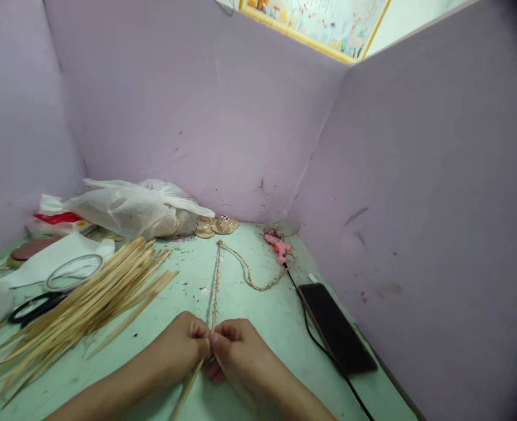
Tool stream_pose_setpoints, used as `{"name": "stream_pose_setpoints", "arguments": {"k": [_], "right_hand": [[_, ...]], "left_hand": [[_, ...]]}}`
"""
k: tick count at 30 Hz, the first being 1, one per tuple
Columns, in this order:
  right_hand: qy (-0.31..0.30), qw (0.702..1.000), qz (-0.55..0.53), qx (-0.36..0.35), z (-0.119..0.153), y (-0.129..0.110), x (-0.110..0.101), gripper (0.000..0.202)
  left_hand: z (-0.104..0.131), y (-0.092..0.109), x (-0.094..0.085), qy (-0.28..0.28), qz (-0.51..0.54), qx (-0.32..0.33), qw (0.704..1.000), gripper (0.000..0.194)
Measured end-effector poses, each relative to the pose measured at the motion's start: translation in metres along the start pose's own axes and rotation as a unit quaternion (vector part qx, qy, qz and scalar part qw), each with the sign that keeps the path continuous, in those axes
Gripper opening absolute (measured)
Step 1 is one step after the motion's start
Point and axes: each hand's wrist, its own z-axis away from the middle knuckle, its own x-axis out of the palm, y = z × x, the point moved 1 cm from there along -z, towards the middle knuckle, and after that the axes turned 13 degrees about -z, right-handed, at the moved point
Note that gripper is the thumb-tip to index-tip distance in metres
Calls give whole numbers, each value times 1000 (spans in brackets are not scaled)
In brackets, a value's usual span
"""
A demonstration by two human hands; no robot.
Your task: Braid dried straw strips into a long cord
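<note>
A thin braided cord [215, 292] of dried straw-like strips runs up the green table from my fingers, then bends at its far end and curls off to the right. My left hand [186, 342] pinches the near end of the braid. Close against it, my right hand [238, 348] pinches there too, thumb and fingers closed. A loose, unbraided strip [188, 389] hangs down below my left hand, toward me. To the left lies a spread bundle of dried pale strips [92, 307].
Black-handled scissors [34, 309] lie partly under the bundle. Behind are a white plastic bag [139, 207] and round woven pieces [214, 226]. On the right are a pink glue gun [278, 244], its black cable [308, 327] and a dark phone [337, 327]. Pale purple partitions [197, 105] enclose the table.
</note>
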Motion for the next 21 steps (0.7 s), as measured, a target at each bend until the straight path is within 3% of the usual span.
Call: {"name": "stream_pose_setpoints", "arguments": {"k": [2,4,7,13,19,21], "right_hand": [[-23,995,-86,47,1,1,6,11],[-25,993,-103,44,4,-2,8,9],[-23,998,-52,26,7,-7,5,12],[-39,998,41,-9,-1,2,-4,16],[17,997,61,-54,-7,10,-1,11],[14,999,26,-39,-4,8,0,11]], "left_hand": [[0,-2,2,-20,6,27,999,23],[-2,-5,3,-9,-1,30,1000,19],[-3,-10,2,25,-42,-2,999,13],[0,-5,-4,4,-149,-4,989,16],[16,6,-6,149,-347,-67,923,15],[25,15,-6,163,-397,-78,900,17]]}}
